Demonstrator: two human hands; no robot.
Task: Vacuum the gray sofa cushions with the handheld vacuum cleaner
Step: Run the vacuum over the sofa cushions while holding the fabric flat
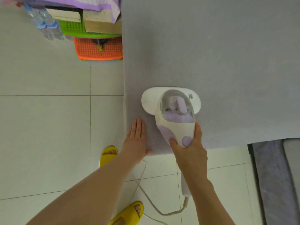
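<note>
My right hand (190,153) has its grip wrapped round the handle of the white and lilac plastic handheld vacuum cleaner (174,114), thumb lying on the near side of the handle, fingers curled over the far side beside the round lilac button (187,141). From that grip the body runs forward to a clear dust cup (177,105) and a broad flat white head, which sits flat on the gray fabric sofa cushion (211,62) close to its near left corner.

I judge the vacuum to be a rigid, smooth shell, moderately heavy at the head end, so the handle is the right place to hold it; the clear cup looks the most breakable part and nothing to grab. The cushion fabric looks soft and likely to drag or ruck under the head.

To the left of the grip, my left hand (137,137) lies flat on the cushion, fingers straight and together, holding nothing, seemingly pinning the cover.

Behind the grip a pale power cord (155,207) leaves the handle's tail and loops across the white tiled floor (45,127); it could snag near my yellow slippers (108,155).

The only marking is a small square code sticker (190,96) on the head's right side, too small to read. No brand name is legible.

Far forward-left stand stacked orange and green plastic stools (99,47) and water bottles (43,25).
</note>
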